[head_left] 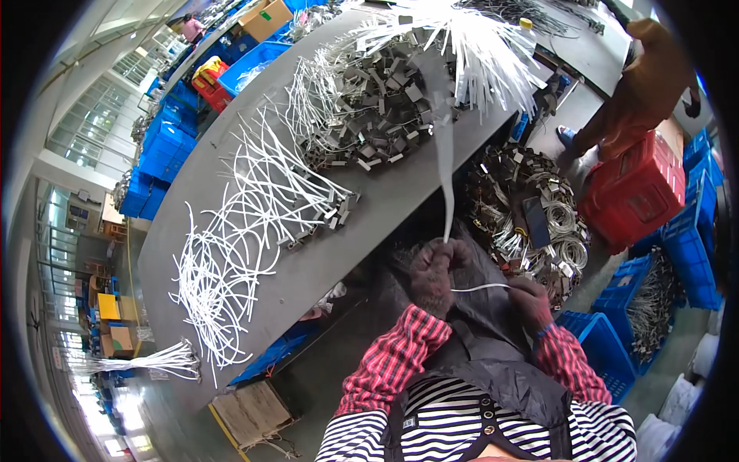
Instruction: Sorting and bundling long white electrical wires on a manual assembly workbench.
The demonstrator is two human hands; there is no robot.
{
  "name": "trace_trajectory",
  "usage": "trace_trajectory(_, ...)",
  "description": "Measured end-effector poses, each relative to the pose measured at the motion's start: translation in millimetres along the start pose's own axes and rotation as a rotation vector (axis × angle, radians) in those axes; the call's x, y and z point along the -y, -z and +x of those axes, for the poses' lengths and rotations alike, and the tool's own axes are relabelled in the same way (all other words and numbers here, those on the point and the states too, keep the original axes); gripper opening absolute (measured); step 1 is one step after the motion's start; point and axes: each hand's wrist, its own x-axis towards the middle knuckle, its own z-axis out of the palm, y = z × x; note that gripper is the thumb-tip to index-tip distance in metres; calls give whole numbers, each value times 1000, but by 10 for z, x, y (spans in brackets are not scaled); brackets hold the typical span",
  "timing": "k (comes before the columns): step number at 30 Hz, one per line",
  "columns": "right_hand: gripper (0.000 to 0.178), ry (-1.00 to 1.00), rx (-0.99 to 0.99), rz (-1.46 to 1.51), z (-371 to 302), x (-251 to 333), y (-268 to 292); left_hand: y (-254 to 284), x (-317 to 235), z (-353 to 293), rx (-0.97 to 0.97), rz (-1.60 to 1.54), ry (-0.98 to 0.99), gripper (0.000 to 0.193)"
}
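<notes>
In front of my lap, my left hand (437,269), in a dark glove, is closed around the lower end of a long translucent white strip (446,181). The strip rises past the table edge and looks blurred near its top. A thin white cable (483,288) runs from my left hand across to my gloved right hand (530,302), whose fingers are closed on its other end. On the grey table (308,266) lie loose white cables (219,300), some ending in small metal connectors (336,209). Farther back is a heap of grey metal-ended pieces (377,108).
Fanned white strips (496,54) lie at the table's far end. Coiled cables and connectors (531,223) are piled right of my lap. Red crates (639,192) and blue crates (596,346) stand to the right. Another person (639,92) stands at far right. A cable bundle (158,359) overhangs the table's left end.
</notes>
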Motion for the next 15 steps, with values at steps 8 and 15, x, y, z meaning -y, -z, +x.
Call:
trace_trajectory(8,22,-364,184,347,443,778,-456,102,-952,212,140,316,-215,14)
trace_trajectory(15,21,-357,377,408,396,1555,-1131,238,-1374,434,-131,121,-448,42)
